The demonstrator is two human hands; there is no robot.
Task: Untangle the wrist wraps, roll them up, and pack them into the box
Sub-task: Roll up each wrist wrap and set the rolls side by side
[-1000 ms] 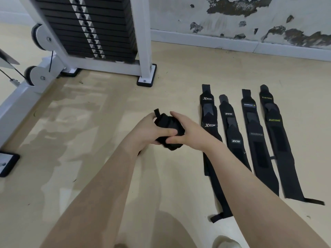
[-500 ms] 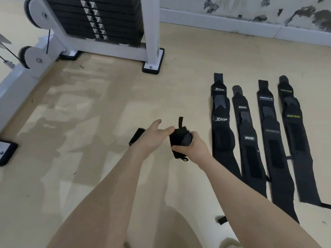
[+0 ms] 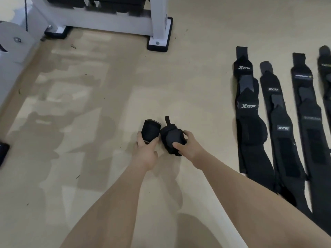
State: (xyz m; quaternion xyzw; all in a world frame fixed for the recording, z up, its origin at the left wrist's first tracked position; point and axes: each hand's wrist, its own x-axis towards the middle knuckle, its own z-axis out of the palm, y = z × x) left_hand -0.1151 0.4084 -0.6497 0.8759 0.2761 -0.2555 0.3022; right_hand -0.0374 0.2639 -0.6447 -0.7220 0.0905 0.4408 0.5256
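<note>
Two rolled black wrist wraps sit side by side low over the beige floor. My left hand [image 3: 146, 148] grips the left roll [image 3: 150, 130] from below, fingers curled round its near end. My right hand [image 3: 188, 144] holds the right roll [image 3: 172, 138], thumb on its front and fingers round its far side; a small loop sticks up from its top. To the right, several unrolled black wraps lie flat in a row: an XTEP wrap [image 3: 248, 111], a second wrap [image 3: 279, 122], a third [image 3: 308, 126] and one cut off at the frame edge [image 3: 326, 76]. No box is in view.
A white weight machine frame [image 3: 100, 20] with a black-footed post [image 3: 158, 40] stands at the back left. Its white rail [image 3: 10, 68] runs along the left edge. A dark object [image 3: 2, 152] shows at the far left. Open floor lies between the machine and my hands.
My left hand has left the rolled wrap and taken hold of a second roll on the floor. My right hand has lowered its roll beside it. The view has tilted down and left.
</note>
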